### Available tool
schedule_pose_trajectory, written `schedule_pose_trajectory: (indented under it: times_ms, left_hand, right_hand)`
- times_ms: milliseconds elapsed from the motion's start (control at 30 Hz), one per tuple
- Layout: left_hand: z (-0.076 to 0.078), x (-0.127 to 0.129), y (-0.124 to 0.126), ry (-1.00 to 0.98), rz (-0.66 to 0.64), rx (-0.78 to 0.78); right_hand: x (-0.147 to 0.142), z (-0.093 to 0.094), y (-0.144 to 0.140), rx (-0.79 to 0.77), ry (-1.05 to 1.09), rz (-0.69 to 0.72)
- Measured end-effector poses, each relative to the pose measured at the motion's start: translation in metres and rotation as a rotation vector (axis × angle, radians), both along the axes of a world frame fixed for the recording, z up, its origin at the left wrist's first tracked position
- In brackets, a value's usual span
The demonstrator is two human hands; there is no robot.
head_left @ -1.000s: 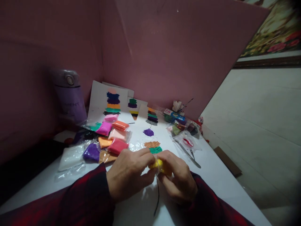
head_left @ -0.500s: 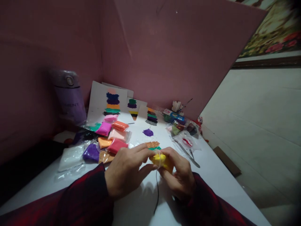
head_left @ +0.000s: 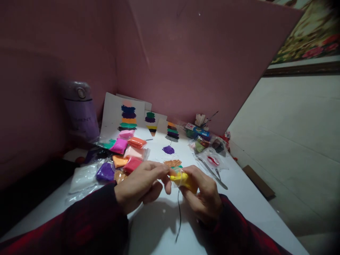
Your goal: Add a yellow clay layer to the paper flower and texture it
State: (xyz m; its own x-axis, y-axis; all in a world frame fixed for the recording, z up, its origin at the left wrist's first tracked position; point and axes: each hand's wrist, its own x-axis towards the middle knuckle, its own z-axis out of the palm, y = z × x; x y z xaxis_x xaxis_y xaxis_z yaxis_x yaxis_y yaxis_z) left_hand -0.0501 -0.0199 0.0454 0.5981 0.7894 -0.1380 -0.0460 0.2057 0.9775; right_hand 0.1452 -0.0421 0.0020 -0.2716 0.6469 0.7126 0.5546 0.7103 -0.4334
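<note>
My right hand (head_left: 203, 196) grips a small clear bag of yellow clay (head_left: 183, 180) just above the white table (head_left: 252, 209). My left hand (head_left: 140, 184) pinches the bag's left end with thumb and fingertips. Both hands meet at the bag, near the table's front middle. A thin black cord (head_left: 179, 219) lies on the table below the bag. Just beyond my fingers, on a white sheet, are patches of orange clay (head_left: 172, 163) and purple clay (head_left: 168, 149).
Several clay packets (head_left: 124, 156) in pink, orange, purple and red lie at the left. White cards with stacked colour patches (head_left: 128, 117) lean on the pink wall. A purple flask (head_left: 81, 111) stands far left. Metal tools (head_left: 212, 171) and bagged bits lie right, near the table edge.
My left hand has drawn back and turned, its fingers now curled and pinching the bag's end. The yellow bag has risen slightly in my right hand.
</note>
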Motion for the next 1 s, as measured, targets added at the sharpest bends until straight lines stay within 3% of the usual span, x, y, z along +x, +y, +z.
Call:
schedule_pose_trajectory:
  times_ms: [167, 333, 667, 1000]
  left_hand:
    - [0.0, -0.002, 0.002, -0.072, 0.003, -0.171]
    - [-0.002, -0.003, 0.003, -0.01, 0.002, -0.202]
    - [-0.008, -0.003, 0.004, 0.008, -0.032, -0.193]
    - [-0.011, 0.0, 0.002, 0.147, -0.011, -0.041]
  right_hand:
    - [0.001, 0.0, 0.0, 0.014, -0.029, 0.006]
    - [0.0, 0.001, 0.0, 0.072, -0.067, 0.004]
    - [0.0, 0.002, 0.003, 0.132, -0.117, 0.018]
    - [-0.001, 0.002, -0.002, 0.149, -0.219, 0.039]
